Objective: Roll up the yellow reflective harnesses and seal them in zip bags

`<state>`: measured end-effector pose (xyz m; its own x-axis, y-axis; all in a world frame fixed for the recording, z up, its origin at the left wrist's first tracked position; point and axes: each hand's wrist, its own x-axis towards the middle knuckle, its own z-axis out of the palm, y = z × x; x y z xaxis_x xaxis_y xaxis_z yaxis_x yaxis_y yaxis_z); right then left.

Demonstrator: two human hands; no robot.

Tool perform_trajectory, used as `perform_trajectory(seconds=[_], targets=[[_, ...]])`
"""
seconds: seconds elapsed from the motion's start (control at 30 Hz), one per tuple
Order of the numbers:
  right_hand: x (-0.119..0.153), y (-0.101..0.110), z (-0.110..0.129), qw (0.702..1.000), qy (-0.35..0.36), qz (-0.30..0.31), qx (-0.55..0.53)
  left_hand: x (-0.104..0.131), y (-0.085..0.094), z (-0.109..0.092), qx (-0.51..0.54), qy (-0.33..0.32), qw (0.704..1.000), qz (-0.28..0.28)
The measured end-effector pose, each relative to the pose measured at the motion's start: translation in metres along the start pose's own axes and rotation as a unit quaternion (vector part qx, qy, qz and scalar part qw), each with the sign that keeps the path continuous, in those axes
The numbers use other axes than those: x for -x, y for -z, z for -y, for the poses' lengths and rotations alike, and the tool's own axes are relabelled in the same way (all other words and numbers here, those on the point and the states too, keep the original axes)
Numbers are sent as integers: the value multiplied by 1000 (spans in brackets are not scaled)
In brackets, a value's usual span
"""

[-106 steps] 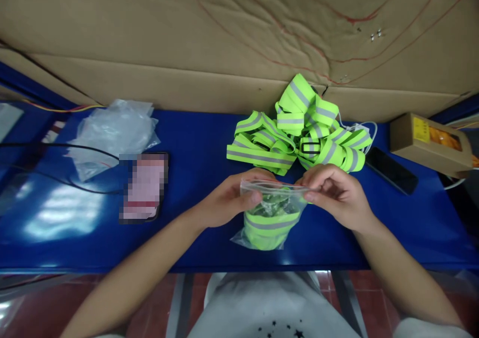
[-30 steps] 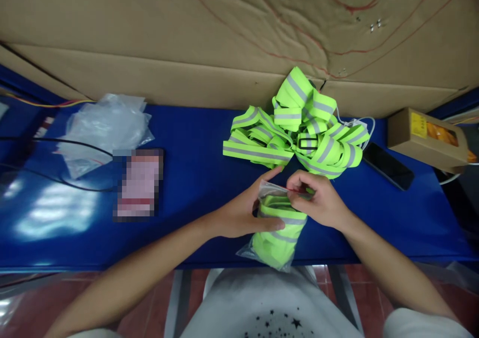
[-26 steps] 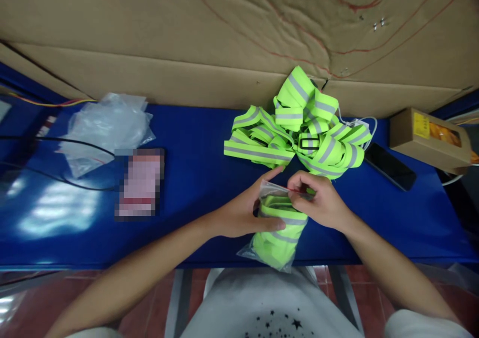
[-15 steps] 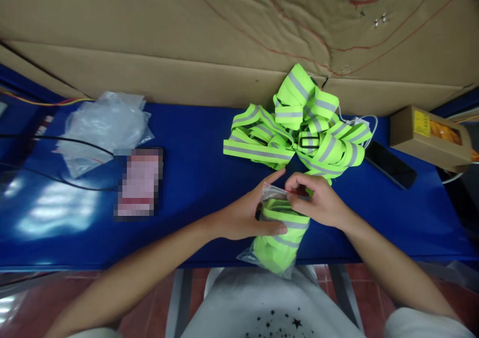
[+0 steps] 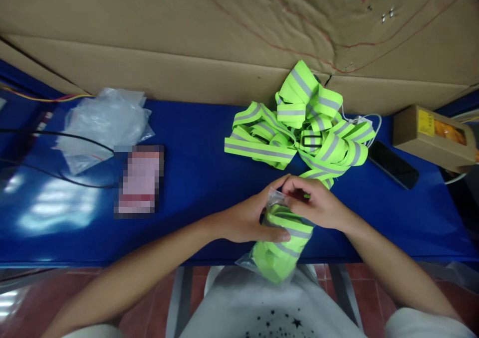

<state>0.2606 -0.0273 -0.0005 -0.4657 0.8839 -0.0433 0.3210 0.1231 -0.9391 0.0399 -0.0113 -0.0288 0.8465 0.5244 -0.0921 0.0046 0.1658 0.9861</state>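
A clear plastic bag (image 5: 245, 263) with a folded neon-yellow reflective strap (image 5: 279, 260) in it is held at the table's front edge. My left hand (image 5: 250, 216) wraps around the bag from the left, its thumb across the front of the strap. At the bag's mouth, my right hand (image 5: 316, 203) pinches the top right of the plastic, with the fingertips of both hands close together there. Part of the strap shows near the bag's opening; how far it is inside is hidden by my fingers. Just beyond lies a heap of more reflective straps (image 5: 329, 148) with black buckles.
A stack of clear bags (image 5: 108, 123) lies at the back left, beside a blurred-out phone-like device (image 5: 140, 181) and black cables. To the right are a dark phone (image 5: 394, 164) and a cardboard box (image 5: 430, 133). Brown cardboard (image 5: 168, 74) lines the back of the blue table (image 5: 194, 178).
My left fingertips have come in against my right hand at the bag's mouth. The bag has tilted slightly, and the whole view has shifted a little.
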Motion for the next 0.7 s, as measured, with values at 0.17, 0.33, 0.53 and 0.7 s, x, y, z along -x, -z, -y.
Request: perform_trajectory(seconds=[0.17,0.33,0.53,0.7], targets=[[-1,-4,0,1000,-8,1,-17,-1,0,-2,-18,4,1000,19],[-1,-11,-1,1000,-17,1,-19,0,-1,-2,-33,26,999,31],[0,-16,-2,999,-25,-1,-29,-1,-1,0,-18,27,999,27],[5,-12,-5,999,9,-49,-19,-3,-1,0,-8,26,999,30]])
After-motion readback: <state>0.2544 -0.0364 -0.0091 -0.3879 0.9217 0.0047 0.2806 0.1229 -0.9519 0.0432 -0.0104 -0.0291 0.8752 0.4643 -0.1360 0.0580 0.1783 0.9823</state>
